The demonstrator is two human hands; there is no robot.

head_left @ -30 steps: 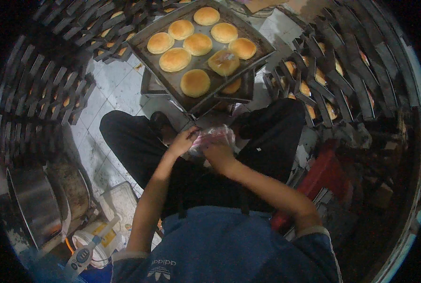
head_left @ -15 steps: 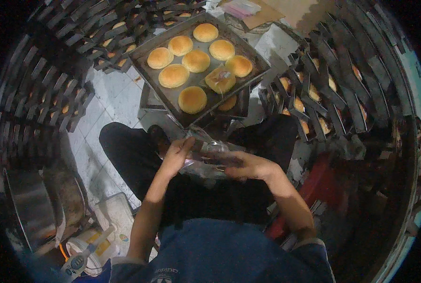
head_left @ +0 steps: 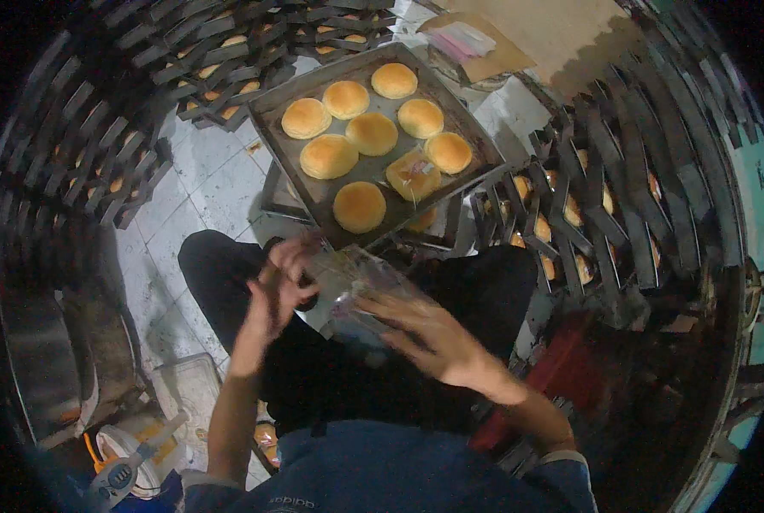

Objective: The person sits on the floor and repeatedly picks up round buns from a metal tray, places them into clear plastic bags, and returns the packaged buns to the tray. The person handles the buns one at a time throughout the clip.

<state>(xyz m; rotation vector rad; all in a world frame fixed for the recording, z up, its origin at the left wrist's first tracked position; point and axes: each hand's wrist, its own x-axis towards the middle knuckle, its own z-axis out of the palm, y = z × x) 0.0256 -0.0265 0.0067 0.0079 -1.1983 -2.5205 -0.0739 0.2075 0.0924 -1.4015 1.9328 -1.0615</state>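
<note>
A crumpled clear plastic bag (head_left: pixel 356 286) is over my lap, just below the near corner of a metal baking tray (head_left: pixel 301 192). My right hand (head_left: pixel 429 338) lies across the bag with its fingers stretched out and slightly apart. At the bag's left edge is my left hand (head_left: pixel 281 282), blurred, its fingers bent and its thumb spread away; whether it touches the plastic I cannot tell. Several round golden buns (head_left: pixel 372 134) rest in the tray. Among them, near the right side, sits a bun in clear wrapping (head_left: pixel 414 176).
Stacks of dark trays holding buns rise at the left (head_left: pixel 82 171) and right (head_left: pixel 604 205). Another tray (head_left: pixel 279 195) lies under the front one. A white tub (head_left: pixel 134 453) and a grey handheld device (head_left: pixel 112 486) are at lower left. Cardboard (head_left: pixel 506 60) with a pinkish plastic packet (head_left: pixel 459 41) lies behind.
My hands have drawn apart: the left has moved left and up, while the right has straightened its fingers over the bag. The tray appears a little lower and farther right in view.
</note>
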